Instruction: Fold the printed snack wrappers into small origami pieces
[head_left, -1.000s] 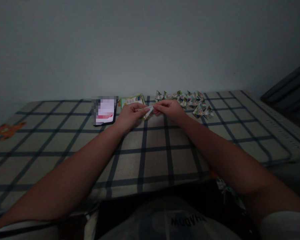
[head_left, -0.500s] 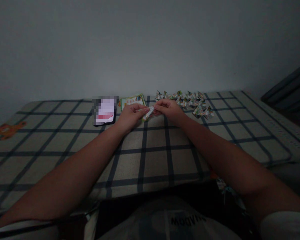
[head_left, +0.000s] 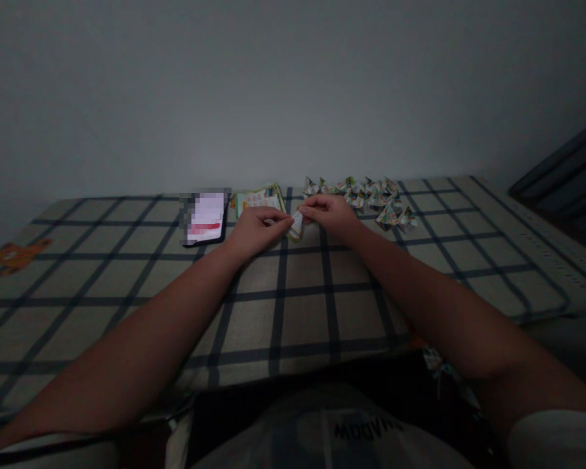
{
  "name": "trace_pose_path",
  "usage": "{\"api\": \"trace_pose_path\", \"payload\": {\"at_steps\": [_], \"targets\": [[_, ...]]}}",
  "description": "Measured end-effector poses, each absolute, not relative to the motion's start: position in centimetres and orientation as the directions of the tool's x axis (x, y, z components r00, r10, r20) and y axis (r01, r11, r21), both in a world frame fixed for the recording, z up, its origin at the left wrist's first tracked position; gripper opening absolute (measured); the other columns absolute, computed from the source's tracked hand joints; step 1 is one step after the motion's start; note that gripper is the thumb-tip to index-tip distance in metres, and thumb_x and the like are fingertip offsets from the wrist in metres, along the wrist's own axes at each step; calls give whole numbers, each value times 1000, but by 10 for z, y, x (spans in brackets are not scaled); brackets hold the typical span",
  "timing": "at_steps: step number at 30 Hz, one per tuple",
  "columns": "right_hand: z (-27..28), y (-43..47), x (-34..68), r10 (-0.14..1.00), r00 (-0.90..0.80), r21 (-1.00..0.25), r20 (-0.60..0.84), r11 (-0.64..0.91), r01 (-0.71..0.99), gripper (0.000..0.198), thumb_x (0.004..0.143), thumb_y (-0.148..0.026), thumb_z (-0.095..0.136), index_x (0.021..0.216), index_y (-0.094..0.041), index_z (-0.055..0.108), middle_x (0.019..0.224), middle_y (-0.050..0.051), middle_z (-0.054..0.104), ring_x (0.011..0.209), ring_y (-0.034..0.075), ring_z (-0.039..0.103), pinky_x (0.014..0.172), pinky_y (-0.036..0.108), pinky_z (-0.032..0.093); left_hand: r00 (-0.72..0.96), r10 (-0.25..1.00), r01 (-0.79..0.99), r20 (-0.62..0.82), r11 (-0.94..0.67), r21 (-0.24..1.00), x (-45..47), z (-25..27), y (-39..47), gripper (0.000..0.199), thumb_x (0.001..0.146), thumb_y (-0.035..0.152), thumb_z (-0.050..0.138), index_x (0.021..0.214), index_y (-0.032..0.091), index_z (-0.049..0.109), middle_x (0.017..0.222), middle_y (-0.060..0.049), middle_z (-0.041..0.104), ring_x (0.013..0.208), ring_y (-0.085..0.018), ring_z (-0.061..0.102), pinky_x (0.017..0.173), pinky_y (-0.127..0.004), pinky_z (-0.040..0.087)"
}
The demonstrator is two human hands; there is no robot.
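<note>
A small folded piece of printed paper (head_left: pixel 297 226) is held between my two hands, above the checked cloth. My left hand (head_left: pixel 258 229) pinches its left edge between thumb and fingers. On the other side, my right hand (head_left: pixel 328 215) grips its upper right edge with the fingertips. Just behind my left hand lies a stack of printed paper sheets (head_left: pixel 258 198) with green edges, partly covered by that hand. Several folded paper pieces (head_left: pixel 371 194) with pointed tips stand in a group behind and to the right of my right hand.
A tablet or phone with a lit screen (head_left: pixel 208 218) lies left of the paper stack, part of it pixelated. The checked cloth (head_left: pixel 303 319) covers the surface up to a grey wall (head_left: pixel 293 91). An orange figure (head_left: pixel 17 254) shows at the far left.
The held paper has turned and now shows a more triangular, steeper face. My left fingertips have shifted slightly down and right along it. The surrounding things stay put.
</note>
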State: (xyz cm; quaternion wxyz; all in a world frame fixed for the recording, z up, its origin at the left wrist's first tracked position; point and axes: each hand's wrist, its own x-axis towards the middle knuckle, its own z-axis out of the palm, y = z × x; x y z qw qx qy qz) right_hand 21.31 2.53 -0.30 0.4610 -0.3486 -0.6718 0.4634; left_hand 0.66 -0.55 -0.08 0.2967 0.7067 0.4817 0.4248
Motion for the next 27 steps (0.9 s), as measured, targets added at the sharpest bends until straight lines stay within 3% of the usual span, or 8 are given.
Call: {"api": "trace_pose_path", "payload": {"at_steps": [7, 12, 21, 27], "targets": [[-7, 29, 214, 926, -305, -975, 221, 218, -45, 35, 68, -46, 87, 85, -17, 76, 76, 1, 74, 70, 12, 67, 74, 27, 61, 144, 939, 381, 311, -343, 858, 6, -3, -4, 37, 77, 54, 78, 85, 19, 84, 79, -8, 79, 73, -21, 68, 72, -33, 53], [-9, 30, 216, 901, -387, -973, 198, 228, 33, 27, 74, -42, 83, 83, -17, 78, 74, 2, 75, 70, 13, 69, 74, 27, 61, 109, 948, 373, 300, -318, 871, 5, -5, -3, 37, 77, 55, 79, 84, 19, 85, 75, -8, 77, 70, -21, 67, 69, -33, 52], [-2, 27, 213, 917, -336, -959, 214, 262, 104, 14, 78, -30, 78, 76, -17, 74, 69, 2, 73, 64, 13, 66, 65, 25, 57, 155, 954, 314, 258, -295, 902, 7, -7, -2, 44, 76, 60, 79, 88, 18, 84, 80, -9, 79, 66, -19, 66, 65, -31, 52], [-1, 28, 213, 916, -316, -940, 246, 305, 154, 12, 78, -28, 75, 74, -17, 72, 66, 1, 71, 62, 13, 64, 61, 24, 52, 153, 958, 375, 244, -285, 882, 8, -3, -6, 41, 77, 57, 78, 86, 17, 84, 72, -8, 76, 64, -18, 64, 62, -29, 49]]}}
